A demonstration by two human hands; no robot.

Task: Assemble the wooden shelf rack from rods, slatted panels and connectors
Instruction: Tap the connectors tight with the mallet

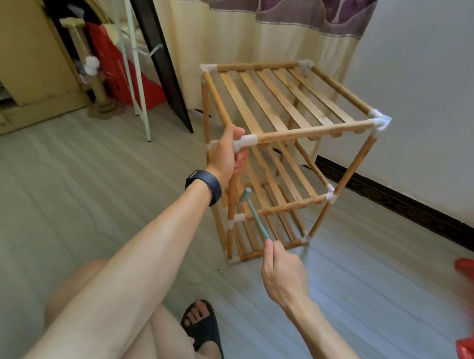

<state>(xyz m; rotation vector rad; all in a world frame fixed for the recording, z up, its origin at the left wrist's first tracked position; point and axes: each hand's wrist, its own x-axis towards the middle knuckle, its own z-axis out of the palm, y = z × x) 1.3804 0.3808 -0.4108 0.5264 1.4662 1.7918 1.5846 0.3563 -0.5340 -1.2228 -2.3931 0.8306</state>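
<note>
The wooden shelf rack [313,132] stands upright on the floor, three slatted tiers joined by white plastic connectors. My left hand [227,153] grips its near top-left corner, thumb over the white connector [246,141] and fingers around the upright rod below. My right hand [281,268] holds the handle of a small teal hammer [254,213] low in front of the rack. The hammer head points up beside the near-left upright, just above the middle tier's front rod [284,207]; whether it touches the rod I cannot tell.
A white wall with a dark skirting board [395,200] runs close behind the rack on the right. A curtain [239,32] hangs behind it. A yellow cabinet [24,55], a white metal frame [137,70] and a dark board [165,61] stand at the left. A red plastic object [471,318] sits at the right edge. My sandalled foot [204,327] is below.
</note>
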